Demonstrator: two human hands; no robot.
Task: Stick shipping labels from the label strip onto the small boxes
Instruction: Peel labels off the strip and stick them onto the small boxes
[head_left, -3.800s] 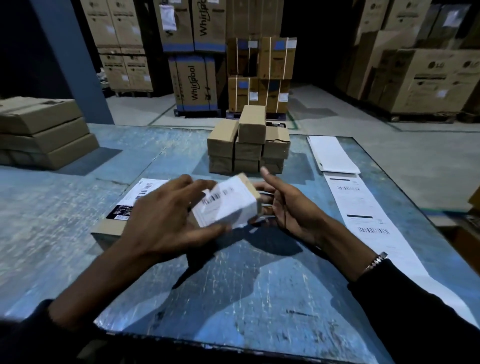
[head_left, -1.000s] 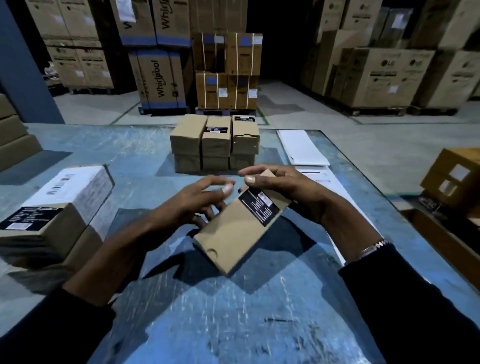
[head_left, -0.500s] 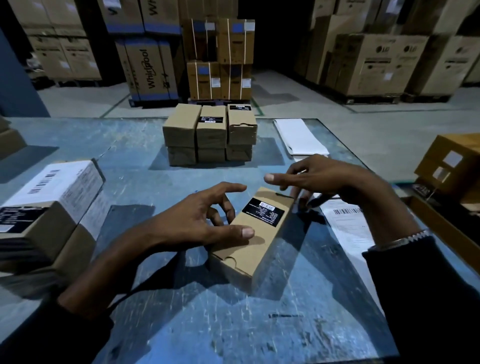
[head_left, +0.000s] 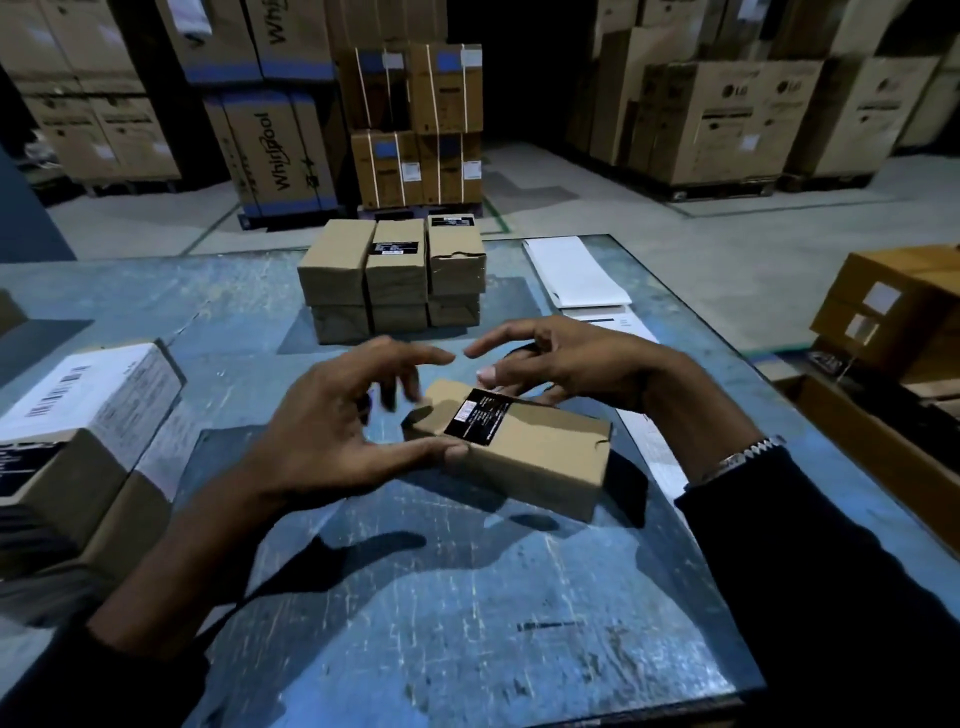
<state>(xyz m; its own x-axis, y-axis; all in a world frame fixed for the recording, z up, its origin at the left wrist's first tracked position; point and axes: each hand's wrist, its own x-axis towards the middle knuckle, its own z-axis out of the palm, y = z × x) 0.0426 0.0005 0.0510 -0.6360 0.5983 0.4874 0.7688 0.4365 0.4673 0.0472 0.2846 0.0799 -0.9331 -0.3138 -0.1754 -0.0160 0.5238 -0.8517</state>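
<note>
The blue worktable (head_left: 467, 623) runs out of sight at the near and left edges. Beyond the hands stands the stack of small boxes (head_left: 395, 280), two layers deep, its far side hidden. Left of the grip, labelled boxes (head_left: 88, 431) are cut off by the edge. The label strip (head_left: 644, 447) lies just right of the grip, mostly covered by the right wrist. The small brown box (head_left: 524, 452) sits between both hands, its black sticker (head_left: 475, 423) too blurred to read. The left hand (head_left: 332, 431) is spread, thumb pressing the box's near edge, fingertips smeared. The right hand (head_left: 576, 364) curls over the far end; what its fingers touch I cannot tell.
</note>
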